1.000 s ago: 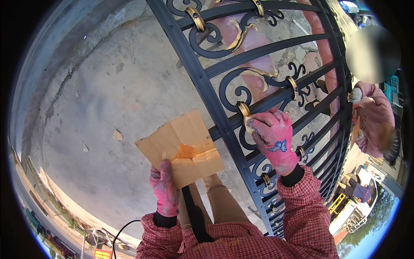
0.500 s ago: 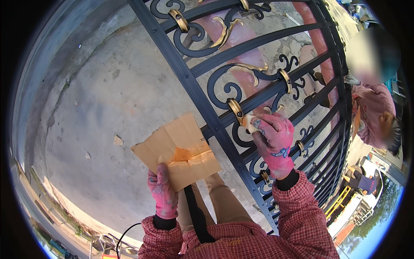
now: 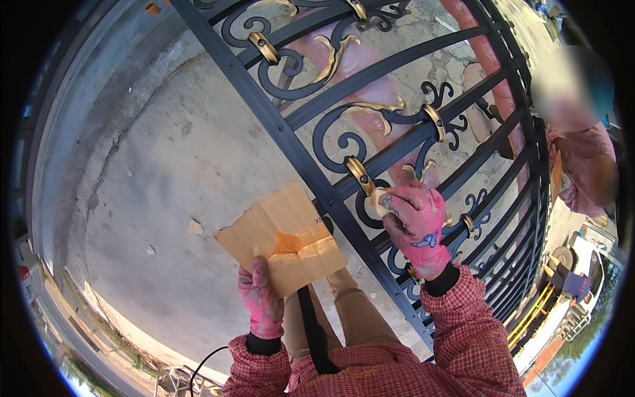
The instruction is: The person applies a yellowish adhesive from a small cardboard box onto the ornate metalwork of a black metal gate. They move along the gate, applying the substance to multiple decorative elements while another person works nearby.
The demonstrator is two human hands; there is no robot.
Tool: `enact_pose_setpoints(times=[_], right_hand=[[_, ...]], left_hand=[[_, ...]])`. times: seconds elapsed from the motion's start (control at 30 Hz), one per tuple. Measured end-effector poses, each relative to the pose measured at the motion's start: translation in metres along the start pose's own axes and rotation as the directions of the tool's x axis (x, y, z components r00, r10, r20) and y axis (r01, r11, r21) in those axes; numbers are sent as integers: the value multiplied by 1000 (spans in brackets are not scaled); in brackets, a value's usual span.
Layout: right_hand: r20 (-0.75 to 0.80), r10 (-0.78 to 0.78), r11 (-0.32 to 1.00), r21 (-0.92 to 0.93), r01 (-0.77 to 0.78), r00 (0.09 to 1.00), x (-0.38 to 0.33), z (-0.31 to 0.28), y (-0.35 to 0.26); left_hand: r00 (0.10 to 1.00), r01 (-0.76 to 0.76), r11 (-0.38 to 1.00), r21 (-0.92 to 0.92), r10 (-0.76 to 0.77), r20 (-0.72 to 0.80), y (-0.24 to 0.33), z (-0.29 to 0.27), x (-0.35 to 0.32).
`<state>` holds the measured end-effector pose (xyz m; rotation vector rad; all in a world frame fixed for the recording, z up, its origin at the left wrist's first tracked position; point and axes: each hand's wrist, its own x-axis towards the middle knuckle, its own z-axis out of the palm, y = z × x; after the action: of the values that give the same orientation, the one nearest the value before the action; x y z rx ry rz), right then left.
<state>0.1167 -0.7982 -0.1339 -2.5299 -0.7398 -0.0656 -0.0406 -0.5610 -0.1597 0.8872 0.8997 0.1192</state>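
My left hand (image 3: 263,301), in a stained pink glove, grips the lower edge of a creased brown cardboard sheet (image 3: 304,215), thumb on top. An orange-brown smear of paint (image 3: 288,243) lies on the sheet. My right hand (image 3: 418,225), gloved alike, is closed around a small whitish pad (image 3: 379,202), perhaps sponge or cloth, with brownish stains. The pad is at the lower end of a gold collar (image 3: 358,176) on a black metal gate (image 3: 281,135); whether it touches the collar is hard to tell. Black scrolls with gold leaf tips surround it.
Another person in a checked shirt (image 3: 582,172) is beyond the gate at right. Pinkish wrapped lengths (image 3: 486,56) lie under the bars. A stone (image 3: 196,227) rests on the concrete ground (image 3: 145,192). A white vehicle (image 3: 562,317) and another person (image 3: 570,283) are farther right.
The view has shifted slightly, with the gate moving left in the picture. My right hand keeps the pad by the same collar, and my left still holds the cardboard.
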Motion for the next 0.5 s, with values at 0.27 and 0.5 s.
enact_pose_setpoints(times=[0.27,0.5], right_hand=[[64,-76,992,-99,82,995,3,4,3],[-55,315,822,514,-243,948,-34,-58,-12]], left_hand=[[1000,-22,999,-32,21,-6,3,10,-14],[996,12,998,-67,-6,85,37,21,-44]])
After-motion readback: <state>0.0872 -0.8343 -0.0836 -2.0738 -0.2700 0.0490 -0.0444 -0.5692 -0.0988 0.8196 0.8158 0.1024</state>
